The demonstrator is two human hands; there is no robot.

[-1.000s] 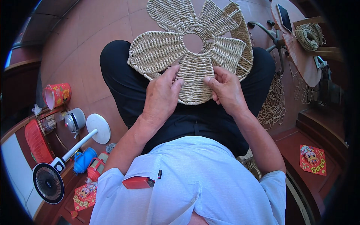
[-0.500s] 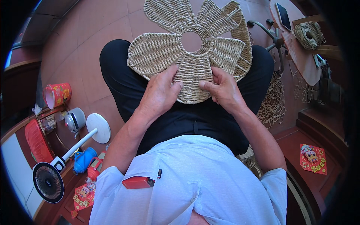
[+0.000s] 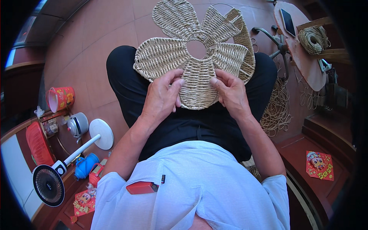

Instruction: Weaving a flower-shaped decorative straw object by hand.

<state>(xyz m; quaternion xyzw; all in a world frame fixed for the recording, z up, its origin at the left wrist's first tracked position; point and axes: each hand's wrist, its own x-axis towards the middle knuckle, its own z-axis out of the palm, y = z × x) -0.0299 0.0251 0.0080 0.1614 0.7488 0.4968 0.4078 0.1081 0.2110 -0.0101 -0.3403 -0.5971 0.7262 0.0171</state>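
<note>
A red lighter [image 3: 142,187] sticks out of the pocket of the light blue shirt [image 3: 199,184], nearest the camera. Beyond it, both forearms reach forward over the black trousers [image 3: 191,122]. The left hand [image 3: 163,97] and the right hand [image 3: 230,92] each grip the near petal of a woven flower-shaped mat [image 3: 193,61], fingers curled over its edges from either side, thumbs on top. The mat rests across the lap, its round hole in the middle and its other petals spreading away over the knees and the tiled floor [image 3: 107,34]. A second woven piece lies under its right side.

To the left, low down, stands a small fan [image 3: 50,184] with a white round base, beside a blue jug [image 3: 85,165], a steel kettle [image 3: 78,124], a red basket [image 3: 38,143] and a red patterned cup [image 3: 61,98]. To the right of the knees a loose heap of cord [image 3: 278,109] lies on the floor. Farther off on the right a worktop [image 3: 306,65] carries a coil of rope [image 3: 313,38] and a phone [image 3: 288,22]. A red paper card [image 3: 319,165] lies on the dark step at the lower right.
</note>
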